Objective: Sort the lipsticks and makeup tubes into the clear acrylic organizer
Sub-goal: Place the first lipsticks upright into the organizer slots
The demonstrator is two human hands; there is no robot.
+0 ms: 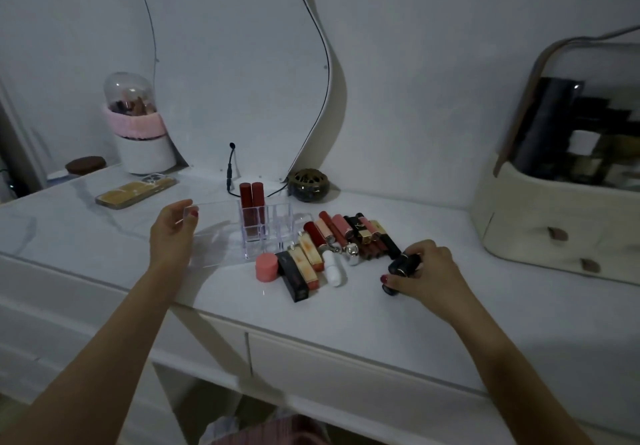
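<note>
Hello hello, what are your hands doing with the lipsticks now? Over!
Left hand holds clear organizer. Right hand grips black lipstick. Two red tubes slotted; pile waiting. Nothing blocking.

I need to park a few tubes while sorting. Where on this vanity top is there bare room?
Bare top lies right of the right hand, up to the cream storage case, and along the front edge below the lipstick pile. A smaller patch sits between phone and left hand. Around the acrylic organizer it is crowded.
</note>
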